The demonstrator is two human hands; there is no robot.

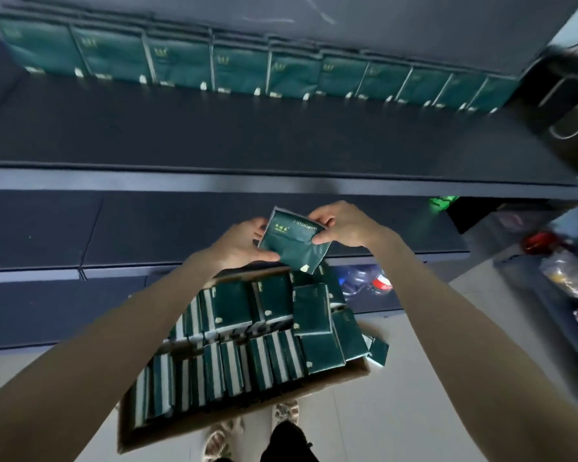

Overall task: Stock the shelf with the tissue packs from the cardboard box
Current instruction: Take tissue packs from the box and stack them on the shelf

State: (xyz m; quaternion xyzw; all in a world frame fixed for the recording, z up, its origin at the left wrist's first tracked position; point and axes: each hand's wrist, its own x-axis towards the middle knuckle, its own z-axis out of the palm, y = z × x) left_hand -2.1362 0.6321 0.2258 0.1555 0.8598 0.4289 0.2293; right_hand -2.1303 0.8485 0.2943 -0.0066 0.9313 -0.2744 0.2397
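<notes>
Currently, one dark green plastic-wrapped tissue pack with gold lettering is held in the air, tilted, directly above the far end of the brown cardboard box and in front of the shelving. The left hand grips the pack's left edge, thumb on the printed face and fingers curled behind it. The right hand pinches the upper right edge, thumb pressed on the face. Both hands are clamped on this single pack.

Below it, the cardboard box stands on the pale floor and holds many matching green packs, most standing on edge in tight rows; several packs at the right side lie flat or lean loosely across the others.

Beyond the hands, the dark grey upper shelf carries a single row of upright green packs set side by side along its back wall. The front part of this shelf surface is bare. A black bag with a light cord handle stands at the shelf's right end, just beside the last pack.

Two patterned shoes show at the near edge of the box.
</notes>
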